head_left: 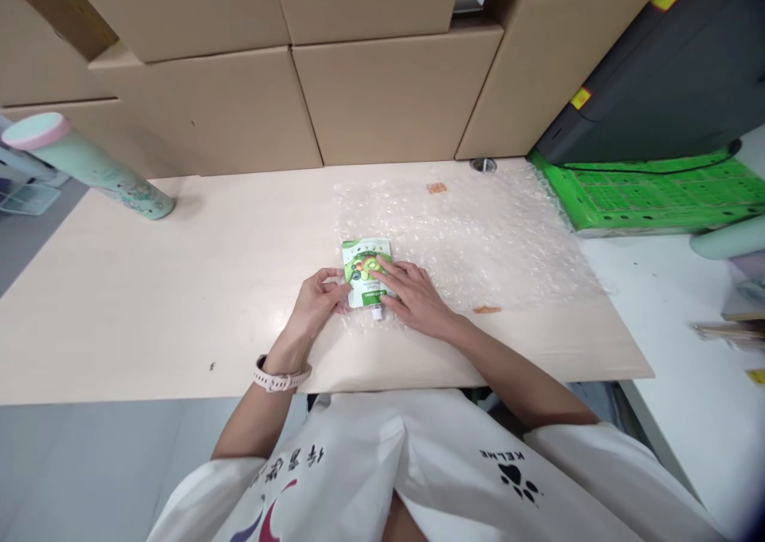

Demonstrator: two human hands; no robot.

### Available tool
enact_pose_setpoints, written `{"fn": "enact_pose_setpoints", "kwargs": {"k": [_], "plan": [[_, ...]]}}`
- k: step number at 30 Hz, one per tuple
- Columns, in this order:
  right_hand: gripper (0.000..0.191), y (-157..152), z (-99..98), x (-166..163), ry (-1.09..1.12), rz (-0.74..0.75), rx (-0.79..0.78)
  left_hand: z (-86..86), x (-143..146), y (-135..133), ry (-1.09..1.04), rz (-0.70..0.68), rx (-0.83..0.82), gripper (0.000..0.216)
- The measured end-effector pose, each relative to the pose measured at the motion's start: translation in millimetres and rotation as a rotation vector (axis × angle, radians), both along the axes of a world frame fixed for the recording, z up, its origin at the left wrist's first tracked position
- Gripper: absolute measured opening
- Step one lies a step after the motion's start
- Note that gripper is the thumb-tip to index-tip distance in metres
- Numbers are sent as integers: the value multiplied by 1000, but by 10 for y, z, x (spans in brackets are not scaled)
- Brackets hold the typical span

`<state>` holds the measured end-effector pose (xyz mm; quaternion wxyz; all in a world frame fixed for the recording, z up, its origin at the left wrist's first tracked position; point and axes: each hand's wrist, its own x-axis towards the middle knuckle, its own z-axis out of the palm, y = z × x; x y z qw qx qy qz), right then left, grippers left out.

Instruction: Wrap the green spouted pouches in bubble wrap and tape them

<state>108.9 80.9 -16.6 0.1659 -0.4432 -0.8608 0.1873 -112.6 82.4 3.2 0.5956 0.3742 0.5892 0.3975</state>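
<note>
A small green and white spouted pouch (364,272) lies flat on a sheet of clear bubble wrap (472,235) spread over the pale wooden table (149,287). My right hand (412,295) rests flat on the pouch's right side, fingers stretched over it. My left hand (316,299), a white watch on its wrist, has its fingers curled at the pouch's left edge and pinches the edge of the bubble wrap there.
Cardboard boxes (394,96) stack along the table's back. A mint-green bottle with a pink cap (89,163) lies at the far left. A green crate (657,195) under a dark bin sits at the right. Two small orange tape pieces (487,309) lie on the wrap.
</note>
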Motion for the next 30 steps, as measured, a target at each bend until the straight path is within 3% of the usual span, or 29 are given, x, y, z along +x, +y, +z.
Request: {"fn": "enact_pose_setpoints", "kwargs": {"k": [8,13,18,21,22,23,25,27,30], "plan": [[41,-30,70,49,69,57,-25,22,46,11,20,63,8,34],[21,-170,145,10,110,-16,121,-13,74,-3,45,91,35,34],[40,-431,167,-179,-125,-130,123,4,48,-3,73,70,31,29],[41,-519,132,-293,-209,-210,115,106,-91,136,182,-21,4,30],[40,-532,121,-319,-220,-238,119,144,-151,208,331,-103,24,33],[38,-539,111,-340,-225,-258,126,174,-210,287,510,-115,83,36],[34,-543,93,-364,-231,-289,140,186,-298,443,801,-110,377,41],[30,-542,74,-373,-229,-317,147,121,-331,566,911,-254,611,54],[28,-550,47,-369,-207,-366,158,-60,-304,655,931,-493,603,55]]}}
